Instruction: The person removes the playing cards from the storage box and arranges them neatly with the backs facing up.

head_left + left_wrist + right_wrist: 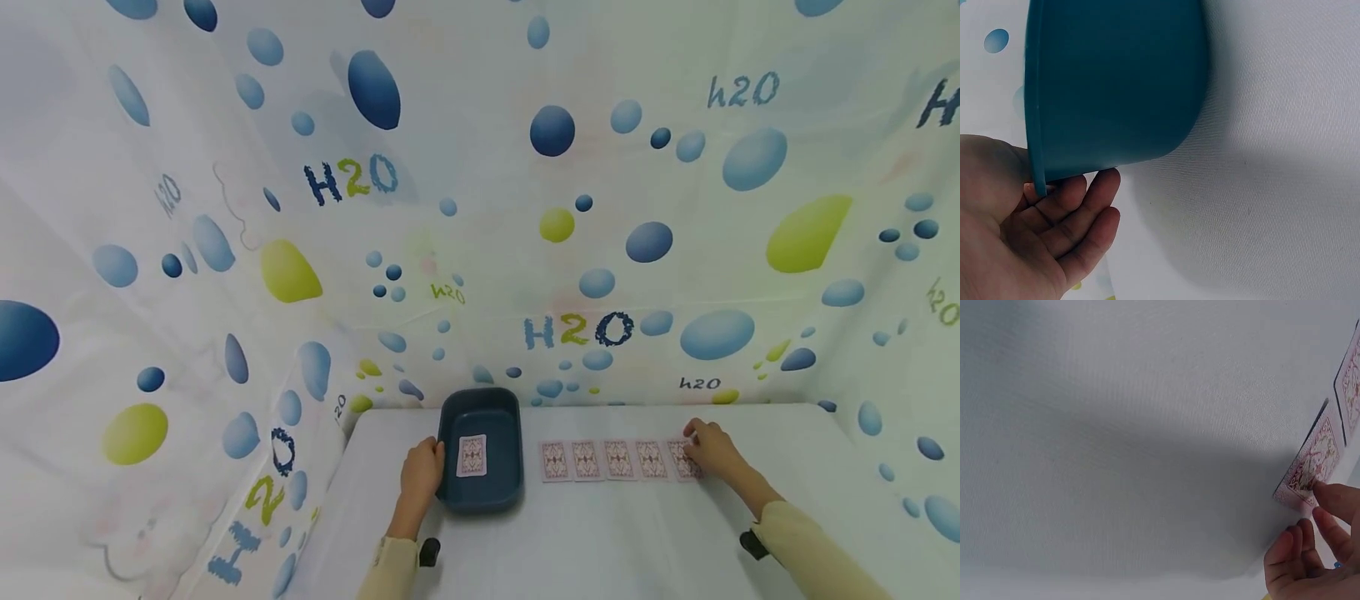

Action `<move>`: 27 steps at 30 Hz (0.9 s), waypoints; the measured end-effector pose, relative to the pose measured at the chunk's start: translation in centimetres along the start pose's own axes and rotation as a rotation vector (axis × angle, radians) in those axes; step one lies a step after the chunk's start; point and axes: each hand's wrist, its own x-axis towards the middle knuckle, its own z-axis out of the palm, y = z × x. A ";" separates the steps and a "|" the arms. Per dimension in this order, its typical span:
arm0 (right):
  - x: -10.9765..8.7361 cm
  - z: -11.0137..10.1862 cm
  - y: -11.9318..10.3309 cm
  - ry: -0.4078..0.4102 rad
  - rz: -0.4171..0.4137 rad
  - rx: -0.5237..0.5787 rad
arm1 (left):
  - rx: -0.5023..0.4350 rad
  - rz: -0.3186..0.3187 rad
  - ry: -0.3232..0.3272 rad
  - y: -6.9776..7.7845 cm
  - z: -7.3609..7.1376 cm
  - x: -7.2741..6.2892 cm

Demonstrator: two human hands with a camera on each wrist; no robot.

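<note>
The tray (501, 467) is held at its left side by the left hand (422, 467), the rim being clasped between thumb and fingers; in the left wrist view the thumb is mostly hidden behind the rim, and the top of the tray is cut off. One card (472, 456) is laid back up on the tray's floor, near the left wall. To the right of the tray, a row of five cards (617, 460) is set back up on the table (615, 542), and the end card (678, 454) is partly covered by the right hand (712, 450). The thumb of that hand is rested on the end card; whether the card is pinched cannot be told, since its underside is hidden. In the right wrist view the hand is cut off by the right edge, as is the neighbouring card (1352, 390). In the head view both sleeves (810, 546) are cut off by the bottom edge, and the black objects (429, 552) at the wrists are hard to make out
</note>
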 end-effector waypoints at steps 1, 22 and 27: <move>-0.1 0.0 -0.1 0.010 0.002 -0.010 | -0.002 -0.007 -0.007 0.0 0.0 0.0; -0.9 -0.9 -2.3 0.051 -0.059 -0.153 | 0.010 -0.021 -0.014 0.1 0.0 0.2; -0.6 -0.5 -4.1 0.050 -0.090 -0.189 | 0.022 -0.007 0.000 0.1 -0.1 0.1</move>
